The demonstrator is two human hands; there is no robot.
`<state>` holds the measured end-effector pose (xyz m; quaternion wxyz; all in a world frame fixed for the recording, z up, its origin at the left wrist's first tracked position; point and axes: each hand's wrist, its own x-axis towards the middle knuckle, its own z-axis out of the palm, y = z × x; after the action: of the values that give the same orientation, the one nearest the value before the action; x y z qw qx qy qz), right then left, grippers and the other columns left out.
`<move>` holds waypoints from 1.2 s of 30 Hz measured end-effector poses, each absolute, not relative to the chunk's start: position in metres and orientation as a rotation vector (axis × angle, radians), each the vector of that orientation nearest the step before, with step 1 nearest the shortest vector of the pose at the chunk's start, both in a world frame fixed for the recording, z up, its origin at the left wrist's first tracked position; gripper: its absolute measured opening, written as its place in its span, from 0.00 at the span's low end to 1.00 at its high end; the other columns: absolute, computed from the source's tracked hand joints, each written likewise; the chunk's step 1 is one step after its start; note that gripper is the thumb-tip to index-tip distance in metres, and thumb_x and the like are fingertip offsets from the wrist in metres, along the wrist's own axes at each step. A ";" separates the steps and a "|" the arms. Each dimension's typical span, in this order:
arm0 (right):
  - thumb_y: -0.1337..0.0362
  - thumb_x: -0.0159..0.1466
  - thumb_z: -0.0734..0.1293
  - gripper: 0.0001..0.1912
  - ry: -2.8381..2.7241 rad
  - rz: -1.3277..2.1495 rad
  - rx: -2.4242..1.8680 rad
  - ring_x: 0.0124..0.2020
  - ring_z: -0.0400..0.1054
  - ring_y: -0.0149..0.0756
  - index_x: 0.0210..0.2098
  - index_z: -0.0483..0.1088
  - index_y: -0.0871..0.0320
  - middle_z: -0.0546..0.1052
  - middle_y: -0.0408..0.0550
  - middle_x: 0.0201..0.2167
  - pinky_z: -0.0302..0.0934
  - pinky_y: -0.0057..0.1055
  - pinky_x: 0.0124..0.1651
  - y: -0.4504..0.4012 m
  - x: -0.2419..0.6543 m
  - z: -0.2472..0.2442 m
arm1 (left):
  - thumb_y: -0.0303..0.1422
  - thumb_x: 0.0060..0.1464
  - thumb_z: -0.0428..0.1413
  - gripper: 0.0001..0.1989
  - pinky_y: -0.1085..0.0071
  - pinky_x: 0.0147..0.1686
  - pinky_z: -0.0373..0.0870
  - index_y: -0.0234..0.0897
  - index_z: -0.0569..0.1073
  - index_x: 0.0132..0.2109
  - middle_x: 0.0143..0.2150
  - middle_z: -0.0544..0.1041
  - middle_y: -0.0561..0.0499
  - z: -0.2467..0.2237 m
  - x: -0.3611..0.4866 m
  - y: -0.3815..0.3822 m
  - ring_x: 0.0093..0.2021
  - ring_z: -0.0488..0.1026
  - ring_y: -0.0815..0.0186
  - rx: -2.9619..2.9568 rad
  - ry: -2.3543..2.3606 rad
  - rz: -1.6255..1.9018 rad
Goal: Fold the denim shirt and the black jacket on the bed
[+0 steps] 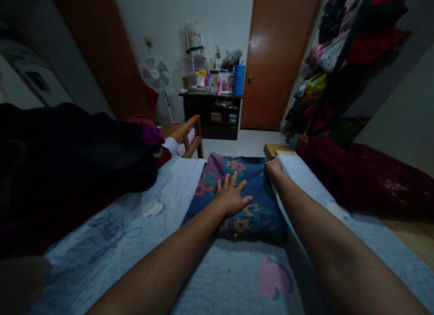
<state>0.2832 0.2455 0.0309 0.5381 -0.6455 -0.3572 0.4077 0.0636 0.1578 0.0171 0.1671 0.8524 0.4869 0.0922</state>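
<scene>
Head view: blue, floral, rectangular denim garment (259,181) seems folded, smoothing perhaps unfinished; my left hand (231,198) spreads flat atop, right hand (274,169) curls at its edge, grip unclear.

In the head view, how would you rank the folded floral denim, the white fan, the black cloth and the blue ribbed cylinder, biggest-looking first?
1. Black cloth
2. Folded floral denim
3. White fan
4. Blue ribbed cylinder

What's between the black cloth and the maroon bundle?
Head view: pale bedspread; on it, folded floral denim, left hand flat atop, right hand at its corner.
</scene>
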 end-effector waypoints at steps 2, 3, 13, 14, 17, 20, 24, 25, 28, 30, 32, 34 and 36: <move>0.74 0.58 0.63 0.15 -0.883 0.722 -1.627 0.44 0.69 0.41 0.45 0.68 0.63 0.74 0.55 0.37 0.60 0.31 0.46 0.242 0.274 0.037 | 0.60 0.54 0.43 0.38 0.36 0.61 0.33 0.50 0.55 0.67 0.73 0.35 0.47 0.017 0.063 0.158 0.70 0.32 0.40 2.427 1.390 0.256; 0.75 0.58 0.62 0.17 -0.961 0.562 -1.669 0.48 0.67 0.42 0.47 0.67 0.62 0.74 0.57 0.42 0.59 0.32 0.50 0.240 0.267 0.039 | 0.60 0.54 0.42 0.38 0.36 0.61 0.33 0.49 0.54 0.67 0.73 0.34 0.47 0.018 0.063 0.158 0.70 0.33 0.40 2.431 1.389 0.251; 0.54 0.70 0.50 0.24 -2.210 0.023 -1.896 0.66 0.48 0.46 0.61 0.61 0.52 0.61 0.48 0.65 0.42 0.52 0.64 0.232 0.222 0.015 | 0.60 0.54 0.38 0.45 0.41 0.64 0.35 0.39 0.40 0.71 0.73 0.37 0.47 0.008 0.065 0.154 0.71 0.34 0.48 2.468 1.558 0.248; 0.52 0.70 0.49 0.25 -2.201 0.003 -1.936 0.67 0.46 0.47 0.62 0.60 0.51 0.59 0.47 0.66 0.41 0.56 0.64 0.230 0.222 0.013 | 0.61 0.54 0.38 0.45 0.39 0.64 0.35 0.40 0.40 0.70 0.73 0.36 0.47 0.008 0.065 0.154 0.71 0.34 0.47 2.456 1.580 0.244; 0.48 0.70 0.46 0.27 -2.130 -0.011 -2.034 0.67 0.44 0.50 0.63 0.58 0.46 0.57 0.45 0.67 0.41 0.62 0.62 0.226 0.220 0.012 | 0.62 0.52 0.39 0.45 0.36 0.62 0.34 0.46 0.42 0.70 0.73 0.38 0.44 0.010 0.064 0.152 0.70 0.34 0.43 2.401 1.659 0.243; 0.46 0.69 0.45 0.27 -2.087 0.026 -2.097 0.67 0.41 0.52 0.63 0.57 0.44 0.55 0.44 0.67 0.41 0.66 0.60 0.226 0.217 0.013 | 0.63 0.51 0.41 0.44 0.35 0.61 0.34 0.50 0.43 0.70 0.73 0.40 0.42 0.011 0.063 0.151 0.70 0.35 0.42 2.362 1.690 0.244; 0.48 0.69 0.47 0.27 -2.068 0.105 -2.136 0.68 0.40 0.52 0.63 0.56 0.44 0.53 0.44 0.68 0.41 0.66 0.60 0.232 0.220 0.015 | 0.63 0.51 0.40 0.46 0.36 0.61 0.34 0.46 0.42 0.70 0.72 0.41 0.41 0.011 0.063 0.151 0.70 0.35 0.43 2.352 1.707 0.244; 0.48 0.69 0.47 0.27 -2.064 0.156 -2.136 0.68 0.40 0.52 0.63 0.56 0.45 0.52 0.44 0.68 0.41 0.65 0.60 0.235 0.222 0.016 | 0.63 0.51 0.40 0.47 0.37 0.62 0.34 0.43 0.41 0.70 0.72 0.40 0.41 0.010 0.063 0.151 0.70 0.35 0.43 2.353 1.713 0.241; 0.48 0.68 0.53 0.28 -2.036 0.327 -2.139 0.68 0.41 0.54 0.63 0.58 0.50 0.53 0.48 0.68 0.43 0.63 0.61 0.241 0.225 0.024 | 0.63 0.51 0.38 0.49 0.38 0.63 0.34 0.36 0.39 0.70 0.72 0.40 0.40 0.010 0.063 0.152 0.70 0.34 0.44 2.364 1.714 0.224; 0.51 0.66 0.57 0.27 -2.007 0.272 -2.094 0.68 0.41 0.54 0.62 0.59 0.52 0.54 0.50 0.68 0.41 0.61 0.62 0.242 0.223 0.030 | 0.63 0.52 0.37 0.49 0.38 0.63 0.35 0.35 0.40 0.70 0.72 0.40 0.41 0.010 0.063 0.152 0.70 0.34 0.44 2.371 1.716 0.211; 0.55 0.67 0.57 0.24 -2.050 0.156 -1.946 0.68 0.43 0.50 0.61 0.61 0.50 0.55 0.49 0.68 0.39 0.58 0.63 0.241 0.217 0.033 | 0.62 0.52 0.37 0.49 0.39 0.63 0.35 0.35 0.41 0.70 0.72 0.41 0.41 0.009 0.064 0.152 0.70 0.35 0.43 2.379 1.725 0.207; 0.56 0.69 0.54 0.22 -2.175 0.155 -1.781 0.67 0.45 0.45 0.60 0.63 0.49 0.56 0.46 0.67 0.39 0.56 0.64 0.238 0.210 0.032 | 0.62 0.52 0.38 0.48 0.39 0.63 0.35 0.35 0.42 0.70 0.72 0.42 0.41 0.008 0.064 0.152 0.70 0.35 0.44 2.385 1.732 0.212; 0.56 0.70 0.50 0.22 -2.287 0.233 -1.715 0.67 0.48 0.43 0.59 0.64 0.48 0.57 0.46 0.67 0.40 0.56 0.64 0.236 0.205 0.027 | 0.62 0.52 0.38 0.48 0.39 0.63 0.35 0.34 0.43 0.70 0.72 0.43 0.41 0.008 0.064 0.152 0.70 0.36 0.44 2.383 1.733 0.227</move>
<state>0.2049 0.2363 0.0275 0.1362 -0.5925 -0.7899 0.0803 0.0643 0.1520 0.0083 0.0928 0.8029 0.5839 0.0764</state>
